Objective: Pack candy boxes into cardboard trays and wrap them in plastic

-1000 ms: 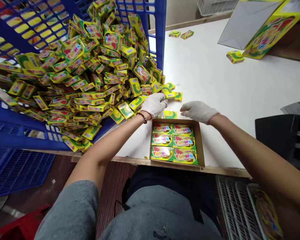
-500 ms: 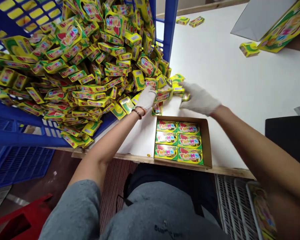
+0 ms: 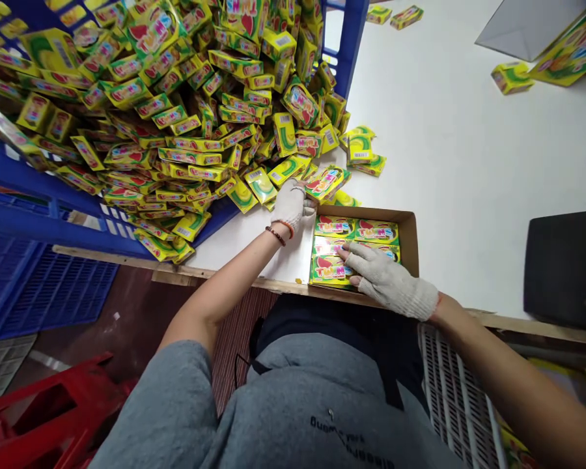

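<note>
My left hand (image 3: 291, 207), in a white glove with bare fingertips, is closed on the near left end of a small yellow-green TWINS candy box (image 3: 328, 184). That box is tilted, just behind the open carton (image 3: 410, 241). Rows of the same boxes lie face up inside the carton. Across the carton's near part lies my right hand (image 3: 383, 277), gloved too. Its fingers are stretched out and touch the packed candy boxes (image 3: 329, 268) at the left; some boxes are hidden under the hand.
A big blue crate (image 3: 349, 58) on the left spills a heap of candy boxes (image 3: 176, 124) onto the white table (image 3: 434, 130). Loose boxes (image 3: 364, 150) lie behind the carton. A black object (image 3: 564, 264) stands at right, a printed display carton (image 3: 566, 55) at far right.
My right hand has come from the loose boxes behind the carton down onto the packed boxes. My left hand still has its candy box, now turned more face up. The view has shifted.
</note>
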Tool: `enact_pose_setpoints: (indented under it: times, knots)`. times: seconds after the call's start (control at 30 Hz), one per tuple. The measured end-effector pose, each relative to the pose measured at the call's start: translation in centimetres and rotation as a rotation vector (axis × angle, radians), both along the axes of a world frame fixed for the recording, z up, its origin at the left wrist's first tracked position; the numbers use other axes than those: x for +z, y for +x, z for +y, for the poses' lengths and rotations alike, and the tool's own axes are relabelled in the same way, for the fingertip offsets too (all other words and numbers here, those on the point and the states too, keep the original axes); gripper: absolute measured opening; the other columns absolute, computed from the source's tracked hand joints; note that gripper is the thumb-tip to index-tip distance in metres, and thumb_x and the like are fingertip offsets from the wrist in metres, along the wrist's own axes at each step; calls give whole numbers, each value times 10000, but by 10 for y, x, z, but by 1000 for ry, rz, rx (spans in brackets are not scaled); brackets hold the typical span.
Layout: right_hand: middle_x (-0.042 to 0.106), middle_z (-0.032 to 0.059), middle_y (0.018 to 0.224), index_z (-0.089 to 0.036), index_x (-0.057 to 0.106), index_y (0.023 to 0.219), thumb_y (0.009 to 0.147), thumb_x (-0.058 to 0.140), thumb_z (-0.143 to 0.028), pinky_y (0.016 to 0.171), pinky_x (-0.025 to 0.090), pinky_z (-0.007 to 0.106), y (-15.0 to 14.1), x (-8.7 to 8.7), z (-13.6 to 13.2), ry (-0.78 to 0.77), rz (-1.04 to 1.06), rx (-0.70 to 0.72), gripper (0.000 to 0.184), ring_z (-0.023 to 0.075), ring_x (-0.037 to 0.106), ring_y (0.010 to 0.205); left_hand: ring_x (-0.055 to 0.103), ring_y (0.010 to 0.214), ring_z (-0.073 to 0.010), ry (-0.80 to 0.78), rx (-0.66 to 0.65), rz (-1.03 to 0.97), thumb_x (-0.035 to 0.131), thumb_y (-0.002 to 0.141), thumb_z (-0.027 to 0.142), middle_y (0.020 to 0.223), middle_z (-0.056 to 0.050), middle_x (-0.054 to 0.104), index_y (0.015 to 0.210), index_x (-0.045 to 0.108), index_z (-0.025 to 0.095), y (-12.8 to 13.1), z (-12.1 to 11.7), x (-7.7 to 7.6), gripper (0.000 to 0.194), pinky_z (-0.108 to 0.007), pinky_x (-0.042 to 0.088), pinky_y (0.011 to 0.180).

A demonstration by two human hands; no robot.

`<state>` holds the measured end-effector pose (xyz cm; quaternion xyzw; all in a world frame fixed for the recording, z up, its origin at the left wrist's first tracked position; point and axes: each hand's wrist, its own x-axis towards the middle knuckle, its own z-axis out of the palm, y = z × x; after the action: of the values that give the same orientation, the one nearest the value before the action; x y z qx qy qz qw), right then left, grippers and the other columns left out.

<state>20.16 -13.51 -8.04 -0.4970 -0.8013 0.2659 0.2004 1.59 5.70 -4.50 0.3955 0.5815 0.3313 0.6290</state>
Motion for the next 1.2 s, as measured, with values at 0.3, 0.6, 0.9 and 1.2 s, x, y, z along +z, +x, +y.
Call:
enact_pose_setpoints:
  times: [0.3, 0.6, 0.9, 1.2]
  knots:
    - [771, 108, 994, -234, 764, 764, 986, 610, -254, 910, 605, 426, -11, 15, 7, -204, 58, -81, 271, 270, 723, 980, 617, 609, -53, 179, -90, 63, 457, 1119, 169, 786, 51, 603, 1110, 621, 210, -8, -28, 23, 169, -145, 485, 575]
    - [798, 114, 1261, -267, 634, 1407, 958, 706, -656, 825, 695, 430, 0, 58, 58, -211, 644, -582, 598, 280, 787, 1004, 635, 660, -107, 360, -338, 18, 484, 1096, 209, 820, 19, 644, 1145, 642, 211, -7, -56, 39, 165, -248, 553, 668]
    - [815, 77, 1082, -265, 744, 1418, 859, 805, -468, 688, 672, 395, 34, 60, 65, -243, 504, -573, 599, 248, 759, 818, 692, 1141, -234, 694, -474, 260, 593, 1067, 240, 1131, -64, 747, 1031, 709, 209, -20, -27, 43, 125, -371, 521, 1098]
    - [795, 107, 1093, -267, 879, 1032, 926, 699, -375, 915, 655, 465, -6, 6, 45, -129, 11, -349, 235, 294, 742, 993, 654, 1250, -334, 806, -747, 962, 727, 947, 240, 1336, -159, 685, 1238, 737, 184, -18, 41, -11, 297, -425, 517, 1077]
